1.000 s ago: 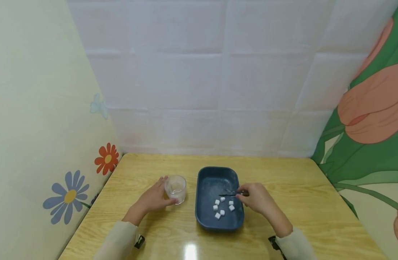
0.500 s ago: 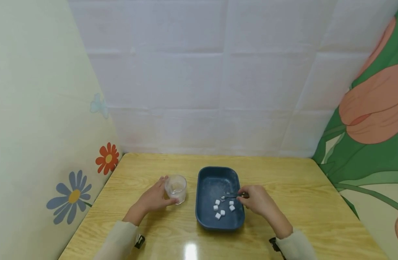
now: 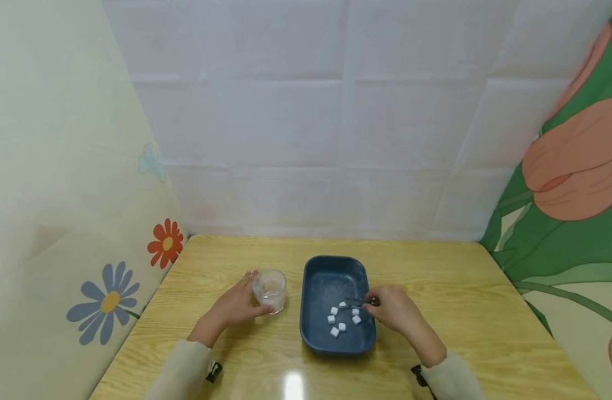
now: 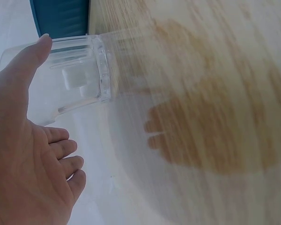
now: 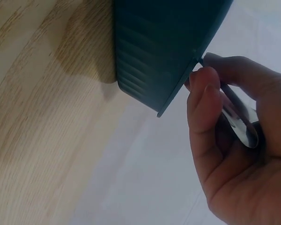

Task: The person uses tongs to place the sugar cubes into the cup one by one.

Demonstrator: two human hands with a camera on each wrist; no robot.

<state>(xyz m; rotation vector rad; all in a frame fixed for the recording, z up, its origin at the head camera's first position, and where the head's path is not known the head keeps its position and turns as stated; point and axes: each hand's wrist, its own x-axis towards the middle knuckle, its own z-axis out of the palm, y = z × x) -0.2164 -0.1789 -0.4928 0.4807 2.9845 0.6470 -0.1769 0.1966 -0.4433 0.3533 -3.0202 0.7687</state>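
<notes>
My left hand [image 3: 238,303] holds a clear drinking glass [image 3: 272,291] standing on the table, thumb at its near side and fingers at the far side. Through the glass wall in the left wrist view, a whitish cube [image 4: 75,76] shows inside. My right hand [image 3: 393,305] pinches metal tweezers [image 5: 239,119] over the right rim of a dark blue tray [image 3: 331,278]. Several white cubes [image 3: 334,331] lie on the tray's floor. The tweezers' slightly parted tips are at the farthest cube [image 3: 342,304]; whether they grip it I cannot tell. The tray wall hides the tips in the right wrist view.
The wood-grain table [image 3: 426,266] runs back to a white cloth backdrop [image 3: 306,139]. Flower-printed panels stand on both sides. A narrow strip of table separates glass and tray.
The tweezers' tips, spread apart a second ago, have come lower and closer together at the farthest cube. My left hand and the glass stay in place.
</notes>
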